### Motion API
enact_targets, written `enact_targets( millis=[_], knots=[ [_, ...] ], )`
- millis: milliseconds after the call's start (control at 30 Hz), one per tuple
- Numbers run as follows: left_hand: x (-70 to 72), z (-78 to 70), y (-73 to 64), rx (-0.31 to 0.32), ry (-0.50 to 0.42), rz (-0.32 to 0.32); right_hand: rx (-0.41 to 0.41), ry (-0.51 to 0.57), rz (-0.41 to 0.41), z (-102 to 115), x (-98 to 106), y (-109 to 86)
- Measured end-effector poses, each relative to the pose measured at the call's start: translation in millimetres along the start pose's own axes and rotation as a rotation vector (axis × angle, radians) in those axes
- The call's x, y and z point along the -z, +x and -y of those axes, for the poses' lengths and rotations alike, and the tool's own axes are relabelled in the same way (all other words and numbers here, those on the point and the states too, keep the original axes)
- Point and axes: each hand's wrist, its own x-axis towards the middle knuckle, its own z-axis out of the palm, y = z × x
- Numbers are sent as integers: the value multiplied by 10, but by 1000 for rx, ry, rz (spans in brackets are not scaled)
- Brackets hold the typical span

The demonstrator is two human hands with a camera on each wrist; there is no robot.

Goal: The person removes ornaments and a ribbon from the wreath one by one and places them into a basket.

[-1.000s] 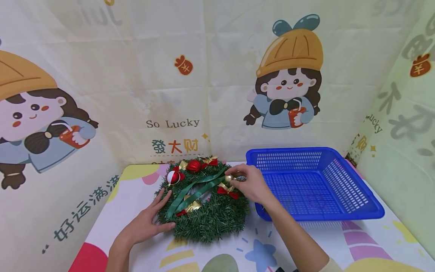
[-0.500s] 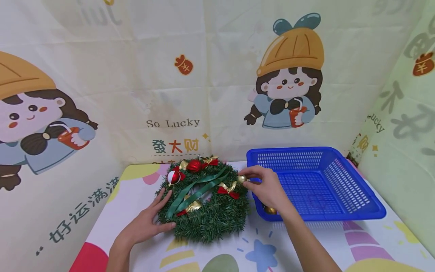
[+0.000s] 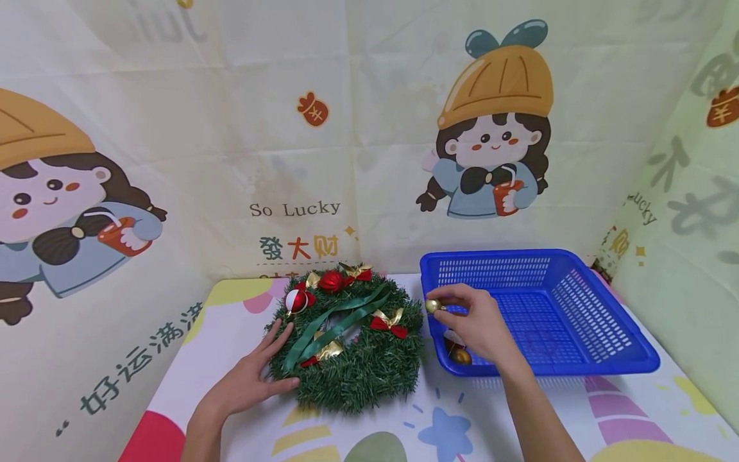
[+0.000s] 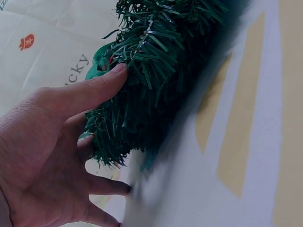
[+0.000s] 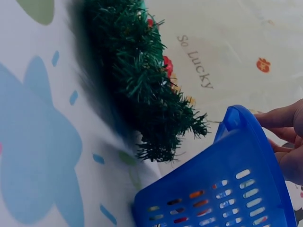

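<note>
A green tinsel wreath (image 3: 369, 378) lies on the table, with a green ribbon (image 3: 340, 330) across it. It carries a red ball (image 3: 331, 281), a red-and-white ball (image 3: 296, 301) and red-and-gold bows (image 3: 389, 326). My left hand (image 3: 251, 372) rests against the wreath's left side with fingers spread; in the left wrist view its thumb (image 4: 102, 87) touches the needles. Over the left rim of the blue basket (image 3: 491, 256), my right hand (image 3: 476, 324) pinches a small gold Christmas ball (image 3: 432, 306) between thumb and fingers. The right wrist view hides that ball behind the basket.
Inside the basket's near left corner lies an amber-gold ball (image 3: 460, 356) beside another partly hidden ornament. The basket stands to the right of the wreath. A patterned cloth covers the table (image 3: 444, 433), and a printed curtain (image 3: 381, 160) hangs behind it.
My right hand has carried the gold ball rightward, away from the wreath's upper right side to the basket's left rim. My left hand and the wreath stay in place.
</note>
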Motion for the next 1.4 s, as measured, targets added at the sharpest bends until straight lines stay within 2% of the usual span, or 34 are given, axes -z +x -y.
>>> enact_targets(
  millis=[267,567,733,1100,1400],
  knots=[
    [-10,-10,5,-4,-1,-1,-33,-56,-5,-49,140,-29],
    [-8,9,0,13,-3,-4,-34,-196,-10,-135,247,-26],
    [-4,10,0,7,-5,-5,-62,-236,7,-163,296,-31],
    [-30,40,28,-15,-1,-8,-96,-273,109,-196,375,-53],
    [-19,23,10,-18,-3,-11,-113,-269,199,-231,350,-34]
  ],
)
